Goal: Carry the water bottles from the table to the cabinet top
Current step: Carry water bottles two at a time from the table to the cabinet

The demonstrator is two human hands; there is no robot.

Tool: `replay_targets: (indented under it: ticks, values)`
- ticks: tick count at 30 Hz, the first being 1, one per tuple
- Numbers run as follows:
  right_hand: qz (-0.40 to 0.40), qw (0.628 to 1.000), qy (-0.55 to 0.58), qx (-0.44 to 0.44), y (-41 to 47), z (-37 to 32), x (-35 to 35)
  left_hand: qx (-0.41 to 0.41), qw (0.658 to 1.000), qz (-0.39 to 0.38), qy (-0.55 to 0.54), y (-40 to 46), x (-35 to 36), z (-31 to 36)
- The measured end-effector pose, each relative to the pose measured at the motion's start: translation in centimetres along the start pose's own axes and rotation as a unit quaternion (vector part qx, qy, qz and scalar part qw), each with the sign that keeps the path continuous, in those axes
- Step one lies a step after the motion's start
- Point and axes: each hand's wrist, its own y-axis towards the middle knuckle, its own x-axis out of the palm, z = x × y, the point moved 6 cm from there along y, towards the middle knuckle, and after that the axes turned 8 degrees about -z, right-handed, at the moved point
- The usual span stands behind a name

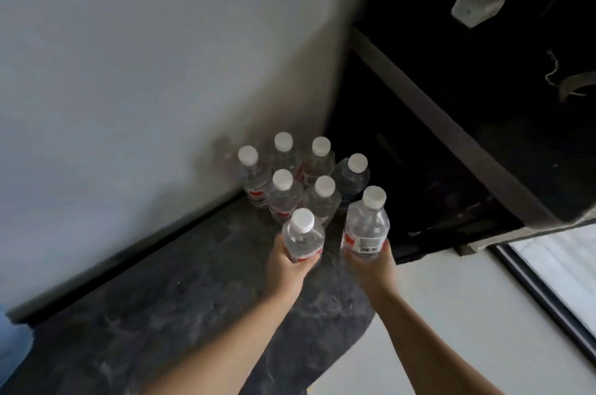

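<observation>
Several clear water bottles (317, 191) with white caps and red-and-white labels stand clustered on the dark marbled cabinet top (180, 291), close to the wall corner. My left hand (287, 260) grips the lower part of one upright bottle (303, 238) just in front of the cluster. My right hand (374, 260) grips a second upright bottle (366, 227) to its right, near the top's right edge. Whether either held bottle touches the surface I cannot tell.
A pale wall (145, 72) rises behind and left of the cabinet top. A dark recess with a slanted grey beam (451, 130) lies to the right. Below the curved front edge is light floor (451, 314), and a bright window strip (561, 272) at far right.
</observation>
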Motion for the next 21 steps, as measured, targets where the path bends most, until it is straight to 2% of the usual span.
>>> replay_targets:
  ticks: [6,12,17,21]
  values:
    - [0.026,1.000,-0.012,-0.004,5.3,1.0,1.1,0.060,0.996,0.061,-0.034,1.7,1.4,-0.8]
    - [-0.006,0.998,-0.054,0.014,6.1,2.8,2.4,0.103,0.991,0.078,0.022,2.3,1.8,-1.6]
    - [-0.054,0.996,-0.071,0.013,5.4,2.0,2.0,0.109,0.992,0.040,0.044,2.3,1.9,-1.4]
    - [-0.066,0.996,-0.055,-0.029,3.1,0.3,1.2,0.036,0.999,-0.014,0.038,1.8,1.6,-1.4]
